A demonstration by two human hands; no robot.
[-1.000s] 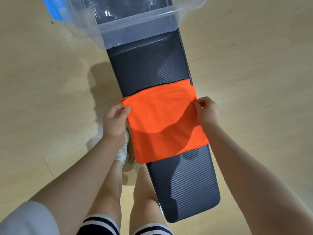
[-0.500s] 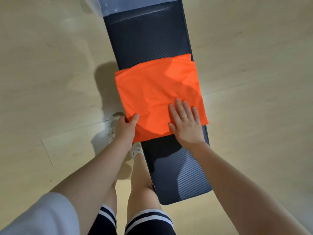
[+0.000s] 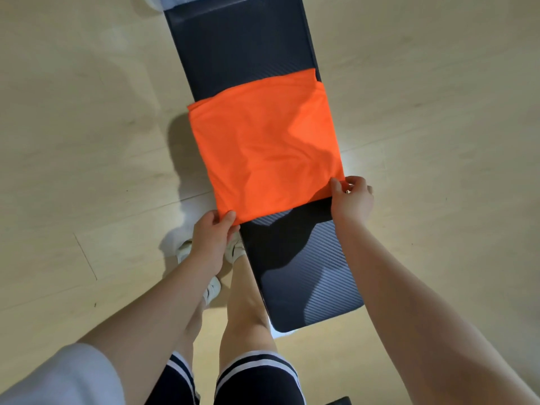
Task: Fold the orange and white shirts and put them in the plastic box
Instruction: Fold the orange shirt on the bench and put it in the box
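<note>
Both hands' grips pinch the orange shirt's [image 3: 264, 147] near corners: left hand [image 3: 211, 235], right hand [image 3: 350, 197].

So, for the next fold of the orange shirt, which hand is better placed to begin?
Neither clearly. The left hand pinches the near left corner of the folded orange shirt, the right hand the near right corner. Probably both together carry that edge away across the black padded bench.
</note>
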